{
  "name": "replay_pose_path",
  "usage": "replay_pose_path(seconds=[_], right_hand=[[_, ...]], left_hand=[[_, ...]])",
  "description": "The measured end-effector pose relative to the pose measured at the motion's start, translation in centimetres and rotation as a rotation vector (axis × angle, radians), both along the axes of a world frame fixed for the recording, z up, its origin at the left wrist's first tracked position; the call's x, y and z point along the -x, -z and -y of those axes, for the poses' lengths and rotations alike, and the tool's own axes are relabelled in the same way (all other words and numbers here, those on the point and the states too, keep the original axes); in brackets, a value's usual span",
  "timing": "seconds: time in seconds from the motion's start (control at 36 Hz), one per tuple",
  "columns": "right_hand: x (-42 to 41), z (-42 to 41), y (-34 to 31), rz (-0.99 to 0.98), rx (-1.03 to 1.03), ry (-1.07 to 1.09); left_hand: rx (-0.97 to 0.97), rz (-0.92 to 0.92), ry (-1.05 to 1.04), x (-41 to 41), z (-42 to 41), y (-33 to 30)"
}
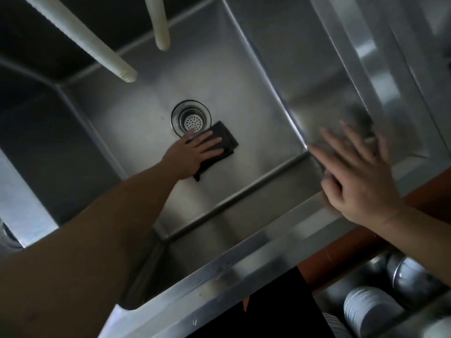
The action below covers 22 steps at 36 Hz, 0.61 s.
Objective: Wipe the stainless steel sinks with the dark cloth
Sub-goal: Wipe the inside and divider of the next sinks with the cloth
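While the left hand (195,152) presses the dark cloth (219,145) flat-fingered onto the sink (244,118) floor beside the drain (191,118), the right hand (361,176) hovers spread, holding nothing.

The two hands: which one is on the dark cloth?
The left hand, pressing the dark cloth flat on the sink floor beside the drain. The right hand holds nothing.

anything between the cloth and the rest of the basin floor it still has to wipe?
Nothing loose lies on the sink floor. The left hand presses the dark cloth flat beside the drain strainer, the only fixture there. The right hand is open over the rim.
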State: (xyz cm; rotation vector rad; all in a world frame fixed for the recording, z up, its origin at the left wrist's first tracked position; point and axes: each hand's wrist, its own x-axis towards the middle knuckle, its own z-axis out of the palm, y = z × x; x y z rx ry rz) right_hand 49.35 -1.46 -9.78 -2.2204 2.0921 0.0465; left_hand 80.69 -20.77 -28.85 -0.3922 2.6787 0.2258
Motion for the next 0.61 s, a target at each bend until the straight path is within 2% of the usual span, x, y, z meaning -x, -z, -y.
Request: replay_pose_path(seconds=[0.06,0.14,0.28,0.42,0.53,0.61], right_hand=[[-0.5,0.6,0.0,0.035,-0.043,-0.064],[-2.9,1.7,-0.1,0.181,-0.177,0.031],[-8.1,5.1,1.4,0.337,-0.419,0.190],[-9.6,9.1,6.1,0.464,-0.781,0.395],[-9.2,11.1,9.4,0.439,-0.823,0.403],[-9.4,12.1,11.6,0.399,-0.800,0.398]], left_hand=[[0.027,0.030,-0.023,-0.7,1.6,0.0],[0.026,0.086,-0.090,-0.4,1.2,-0.1],[-0.136,0.038,-0.415,1.2,-3.9,-0.4],[-0.282,-0.046,-0.301,-2.2,-7.8,-0.2],[-0.353,-0.059,-0.290,-5.6,-8.8,-1.4],[-0.301,-0.160,-0.457,-6.5,-10.0,-2.1]])
